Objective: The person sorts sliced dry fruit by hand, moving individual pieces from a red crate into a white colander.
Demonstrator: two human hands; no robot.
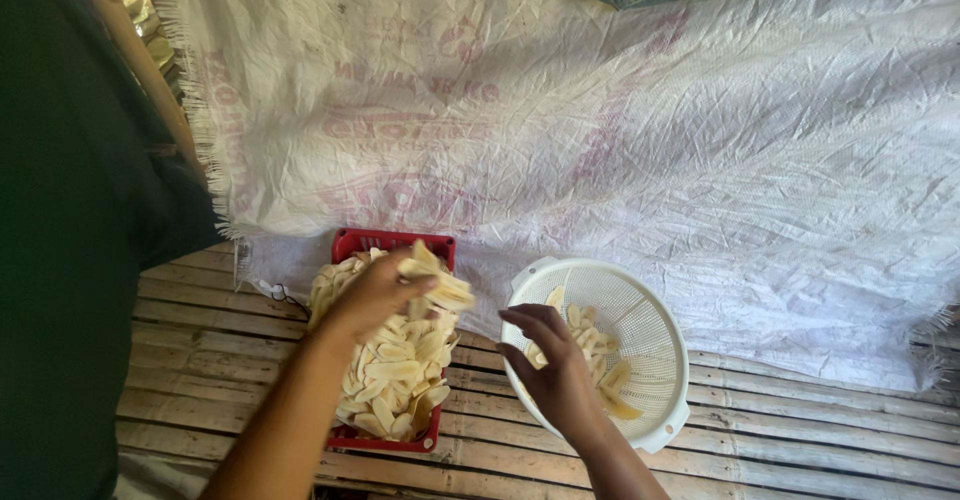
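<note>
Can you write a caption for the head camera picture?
Left hand lifts pale slices from a red basket; right hand reaches into a white colander.

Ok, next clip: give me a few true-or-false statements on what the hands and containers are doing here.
1. The left hand holds a bunch of pale slices above the red basket. True.
2. The white colander is empty. False: some slices lie in it.
3. The right hand is at the colander. True.
4. The containers stand on a tiled floor. False: they stand on a slatted bamboo surface.
5. A woven white sack sheet lies spread behind the containers. True.
</note>
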